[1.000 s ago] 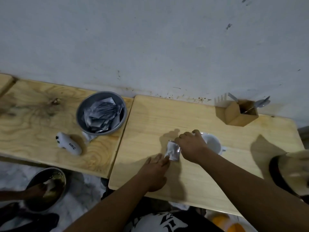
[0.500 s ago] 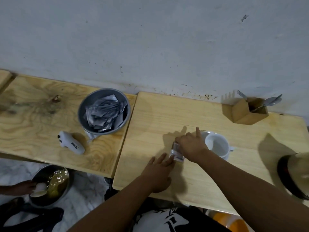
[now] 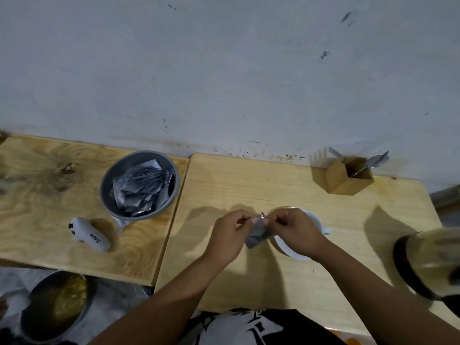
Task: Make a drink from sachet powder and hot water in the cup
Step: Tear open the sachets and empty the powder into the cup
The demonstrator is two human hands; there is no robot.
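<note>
A small silver sachet (image 3: 257, 232) hangs upright between both my hands above the light wooden table (image 3: 249, 185). My left hand (image 3: 227, 235) pinches its top left corner and my right hand (image 3: 296, 230) pinches its top right corner. The white cup (image 3: 315, 221) stands on the table directly under and behind my right hand, mostly hidden by it; its inside cannot be seen. A kettle with a dark base (image 3: 430, 265) sits at the table's right edge, blurred and cut off by the frame.
A grey bowl (image 3: 109, 180) full of several silver sachets rests on the left wooden board. A white handheld device (image 3: 90, 235) lies in front of it. A cardboard holder (image 3: 348, 179) with a fork and spoon stands at the back right. A metal pot (image 3: 53, 305) sits on the floor.
The sachet was pressed on the table by my right hand, with my left hand beside it. Now both hands have lifted it and pinch its top corners.
</note>
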